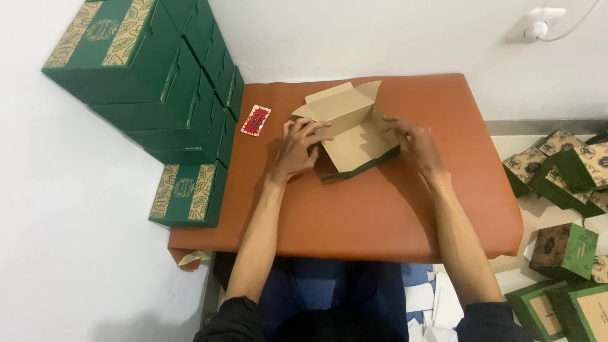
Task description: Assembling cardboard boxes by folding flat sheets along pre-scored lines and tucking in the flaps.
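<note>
Both hands are working a half-folded cardboard box (350, 130), brown inside and green outside, lying mid-counter (380, 221). The left hand (299, 151) is pressing spread fingers on its left wall, grip wide; the right hand (415, 144) is clasping its right wall. A red card (256, 120) is lying beside stacked green boxes (158, 95).
</note>
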